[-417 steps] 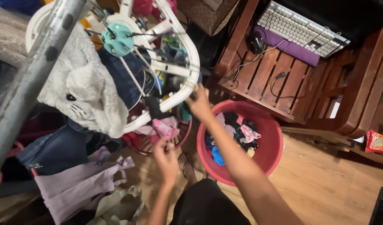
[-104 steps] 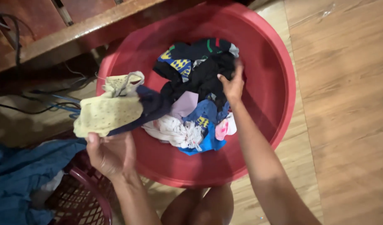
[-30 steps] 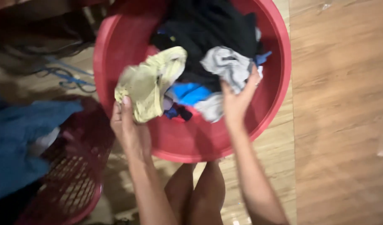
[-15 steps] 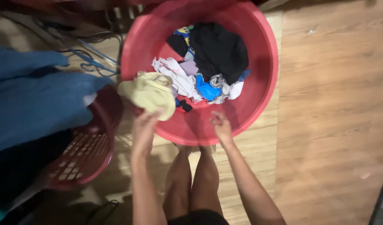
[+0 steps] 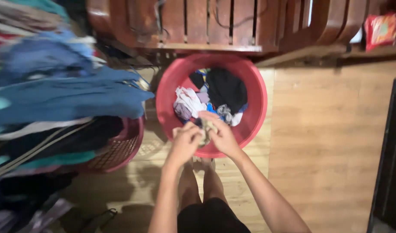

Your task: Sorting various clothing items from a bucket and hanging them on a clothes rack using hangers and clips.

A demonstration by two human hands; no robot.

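On the wooden floor (image 5: 327,142) the red basin (image 5: 256,92) still holds a heap of mixed clothes (image 5: 215,97), so most sorting looks undone, while left hand (image 5: 185,142) and right hand (image 5: 219,136) close together on one small pale-yellow garment (image 5: 206,128) above its near rim.

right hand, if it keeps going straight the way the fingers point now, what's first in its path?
The right hand points up-left toward the left hand, with a small pale cloth bunched between them. That cloth comes first, then the left hand. Depth is blurred, so this is a best guess.
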